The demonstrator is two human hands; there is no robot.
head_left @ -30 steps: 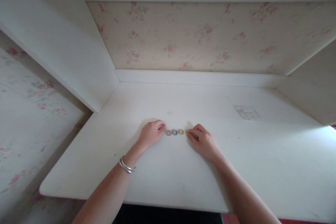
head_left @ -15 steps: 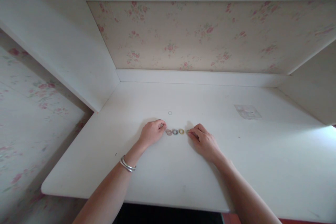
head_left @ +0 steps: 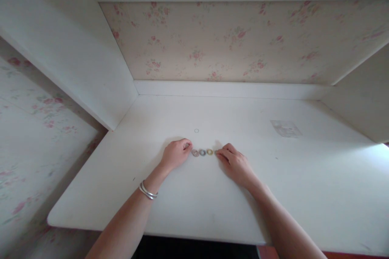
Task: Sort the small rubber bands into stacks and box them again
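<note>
Item 1: row of small coloured rings, lying flat on the white tabletop (head_left: 188, 194) near its middle. Visible from left to right: pink ring (head_left: 195, 153), grey-blue ring (head_left: 202, 152), yellow ring (head_left: 209, 151). Each ring touches or sits just beside its neighbour. A greenish ring end (head_left: 216, 152) shows at the right end of the row, mostly hidden by fingertips.

Item 2: left hand (head_left: 175, 153), palm down on the tabletop, fingers curled, tips pinched together at the left end of the row, just beside the pink ring. Whether the tips hold a further ring cannot be told. Silver bangle (head_left: 147, 190) on the wrist.

Item 3: right hand (head_left: 234, 163), palm down, fingers curled, thumb and forefinger pinched at the right end of the row, touching the greenish ring end. Whether it is gripped or only touched cannot be told.

Item 4: small thin pale ring (head_left: 196, 130), alone on the tabletop, farther from the person than the row and apart from it.

Item 5: clear flat plastic piece (head_left: 285, 128), far right of the tabletop, well apart from both hands.

Item 6: floral wallpaper panel (head_left: 231, 40), pink blossoms on cream, standing behind the tabletop.

Item 7: white side panel (head_left: 75, 56), slanting at the left.
</note>
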